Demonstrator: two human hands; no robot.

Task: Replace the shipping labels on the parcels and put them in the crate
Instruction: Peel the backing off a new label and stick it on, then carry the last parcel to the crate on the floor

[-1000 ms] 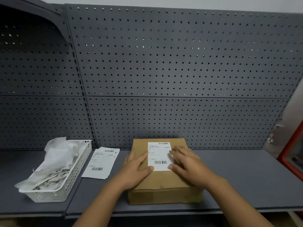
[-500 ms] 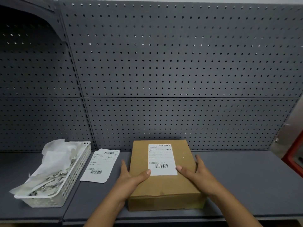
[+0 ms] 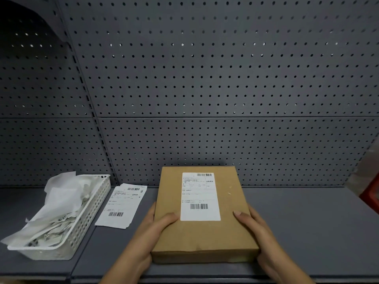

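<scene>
Left hand and right hand grip the parcel by its sides.
Thumbs on top — fingers mostly hidden by its edges; label print unreadable.

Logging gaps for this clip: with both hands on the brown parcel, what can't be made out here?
Head view only:
- Red object at right edge: cut off by the frame, blurred; crate or not, unclear.
- White shipping label on brown cardboard parcel: print too small.
- Left hand and right hand: fingers partly hidden behind the parcel's sides.
</scene>
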